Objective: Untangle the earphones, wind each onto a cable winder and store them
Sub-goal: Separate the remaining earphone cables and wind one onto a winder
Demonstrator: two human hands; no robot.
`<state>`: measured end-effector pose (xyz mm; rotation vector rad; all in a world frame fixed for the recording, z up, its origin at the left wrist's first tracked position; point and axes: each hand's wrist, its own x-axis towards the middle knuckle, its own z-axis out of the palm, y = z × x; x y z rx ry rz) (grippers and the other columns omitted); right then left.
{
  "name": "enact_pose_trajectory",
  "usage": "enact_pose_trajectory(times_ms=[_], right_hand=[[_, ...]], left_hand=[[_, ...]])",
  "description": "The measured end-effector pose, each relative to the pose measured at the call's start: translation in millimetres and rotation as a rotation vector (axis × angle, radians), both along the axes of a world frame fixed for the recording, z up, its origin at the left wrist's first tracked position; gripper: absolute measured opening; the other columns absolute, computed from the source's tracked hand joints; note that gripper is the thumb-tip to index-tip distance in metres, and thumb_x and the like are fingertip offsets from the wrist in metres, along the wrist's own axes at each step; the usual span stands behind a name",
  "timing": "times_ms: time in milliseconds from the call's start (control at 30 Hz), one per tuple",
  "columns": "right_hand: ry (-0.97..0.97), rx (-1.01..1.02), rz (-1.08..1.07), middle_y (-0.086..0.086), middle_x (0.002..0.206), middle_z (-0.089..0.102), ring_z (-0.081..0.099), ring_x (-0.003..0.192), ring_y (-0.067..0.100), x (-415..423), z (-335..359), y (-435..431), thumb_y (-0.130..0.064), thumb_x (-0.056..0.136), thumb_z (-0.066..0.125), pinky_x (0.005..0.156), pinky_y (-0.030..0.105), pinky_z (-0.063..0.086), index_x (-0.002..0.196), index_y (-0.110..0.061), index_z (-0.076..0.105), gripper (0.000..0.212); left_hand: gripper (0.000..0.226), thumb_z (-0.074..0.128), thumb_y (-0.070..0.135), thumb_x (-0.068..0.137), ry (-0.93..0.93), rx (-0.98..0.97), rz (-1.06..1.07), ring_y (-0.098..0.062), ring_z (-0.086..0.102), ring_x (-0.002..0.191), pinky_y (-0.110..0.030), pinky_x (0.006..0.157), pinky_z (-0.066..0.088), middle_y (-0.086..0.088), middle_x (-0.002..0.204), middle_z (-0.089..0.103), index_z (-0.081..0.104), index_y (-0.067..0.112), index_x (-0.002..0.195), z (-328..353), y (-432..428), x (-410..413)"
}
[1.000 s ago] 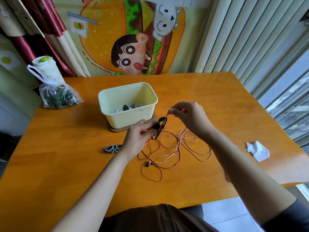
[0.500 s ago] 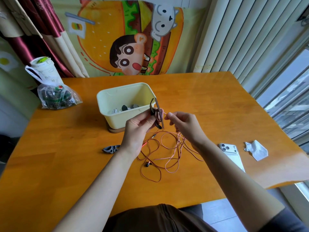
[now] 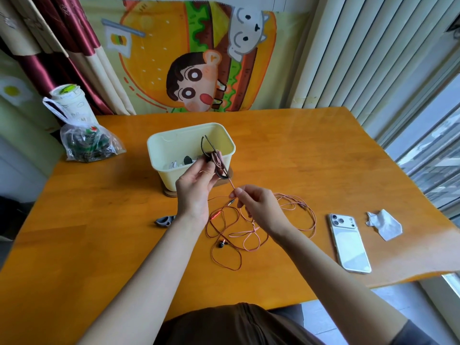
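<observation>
Nearest the person, the loose loops of the earphone cable point(image 3: 249, 236) are lying slack on the table point(image 3: 99, 245), crossing one another, with one earbud point(image 3: 222, 244) resting among them. Just beyond, a strand is being pinched between the thumb and fingertips of the right hand point(image 3: 261, 207), and is being led taut up to the cable winder point(image 3: 211, 155). The winder is being gripped at its middle by the left hand point(image 3: 194, 188), whose fingers are closed round it over the turns already wound. It is being held above the table, in front of the cream tub point(image 3: 159, 145). A second, grey winder point(image 3: 165, 220) is lying on the table just left of the left wrist.

The cable is being judged very light, thin and limp. Snagging is being expected where the loops cross, and the earbud's joint is being taken as the fragile point, so hard tugs are being ruled out. The strand is best being taken close to the winder, so that even tension is being fed in. The flat, stiffer winder is best being held at its waist.
</observation>
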<state>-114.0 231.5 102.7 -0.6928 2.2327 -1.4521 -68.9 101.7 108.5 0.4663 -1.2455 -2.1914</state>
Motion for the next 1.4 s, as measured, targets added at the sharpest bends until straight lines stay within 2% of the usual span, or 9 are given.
enact_pose_trajectory(times_ms=[100,233,367,533,733,933,1133,1233,1400], right_hand=[[0.106,0.046,0.009,-0.008,0.063,0.052,0.041,0.042,0.001,4.1,5.3,-0.1,-0.025,0.098,0.048,0.043,0.011,0.028,0.087,-0.017,0.067,0.024],[0.189,0.090,0.058,-0.009,0.061,0.052,0.043,0.043,0.001,8.6,14.4,2.4,-0.026,0.098,0.049,0.044,0.012,0.030,0.088,-0.017,0.069,0.024],[0.254,0.137,0.063,-0.011,0.058,0.051,0.042,0.046,0.003,-5.5,32.0,9.7,-0.026,0.096,0.052,0.044,0.014,0.030,0.087,-0.015,0.072,0.024],[0.349,0.175,0.046,-0.017,0.063,0.057,0.050,0.053,0.000,-32.9,50.7,21.1,-0.032,0.088,0.063,0.049,0.011,0.037,0.084,-0.016,0.072,0.019],[0.378,0.149,-0.001,-0.014,0.066,0.057,0.052,0.059,0.000,-51.0,54.2,23.2,-0.030,0.083,0.067,0.053,0.008,0.040,0.083,-0.013,0.069,0.018],[0.365,0.105,-0.050,-0.012,0.065,0.056,0.050,0.054,-0.004,-54.7,50.2,21.6,-0.029,0.085,0.066,0.050,0.009,0.038,0.080,-0.014,0.068,0.016],[0.183,-0.021,-0.100,-0.015,0.048,0.052,0.043,0.043,-0.002,-47.5,31.6,17.2,-0.029,0.089,0.061,0.045,0.013,0.032,0.065,-0.023,0.061,0.025],[0.124,-0.081,-0.113,-0.013,0.052,0.053,0.041,0.044,0.000,-37.1,23.8,13.4,-0.027,0.092,0.057,0.046,0.016,0.032,0.068,-0.026,0.064,0.025],[0.035,-0.050,-0.067,-0.005,0.059,0.053,0.039,0.046,0.005,-22.1,8.1,3.6,-0.025,0.097,0.049,0.047,0.022,0.032,0.081,-0.012,0.067,0.027]], left_hand=[[0.027,0.058,0.002,0.092,-0.128,-0.189,0.115,-0.013,0.066,0.102,-0.033,0.089,0.054,0.010,0.099,0.072,0.066,0.022,0.108,-10.3,-2.1,-1.1],[0.028,0.064,0.003,0.088,-0.267,-0.710,0.169,-0.003,0.061,0.088,-0.011,0.077,0.048,0.001,0.098,0.064,0.067,0.009,0.116,-29.7,-7.0,0.3],[0.029,0.064,0.000,0.086,-0.303,-0.943,0.070,-0.015,0.060,0.090,-0.005,0.074,0.044,0.002,0.091,0.059,0.067,0.002,0.116,-46.6,-11.7,7.2],[0.030,0.064,0.010,0.084,-0.206,-0.778,-0.221,-0.011,0.060,0.109,-0.017,0.092,0.045,0.003,0.098,0.065,0.065,0.022,0.112,-48.7,-9.7,13.8],[0.034,0.064,0.005,0.086,-0.194,-0.649,-0.318,-0.014,0.060,0.110,-0.023,0.093,0.049,-0.004,0.107,0.066,0.064,0.019,0.117,-41.7,-6.1,10.9],[0.034,0.064,0.003,0.085,-0.123,-0.606,-0.399,-0.003,0.059,0.110,-0.020,0.094,0.047,0.002,0.101,0.066,0.067,0.027,0.108,-24.7,2.5,12.0],[0.034,0.065,0.012,0.081,0.018,-0.360,-0.305,-0.023,0.061,0.114,-0.031,0.097,0.048,-0.019,0.114,0.066,0.069,0.009,0.114,-4.4,11.7,2.5],[0.038,0.062,0.013,0.083,0.038,-0.238,-0.254,-0.024,0.061,0.115,-0.036,0.100,0.048,-0.015,0.115,0.068,0.063,-0.003,0.118,-2.7,12.2,-1.0],[0.039,0.059,0.015,0.082,0.047,0.025,-0.176,-0.025,0.061,0.115,-0.041,0.097,0.050,-0.007,0.116,0.069,0.062,0.003,0.119,-5.0,11.7,-4.0]])
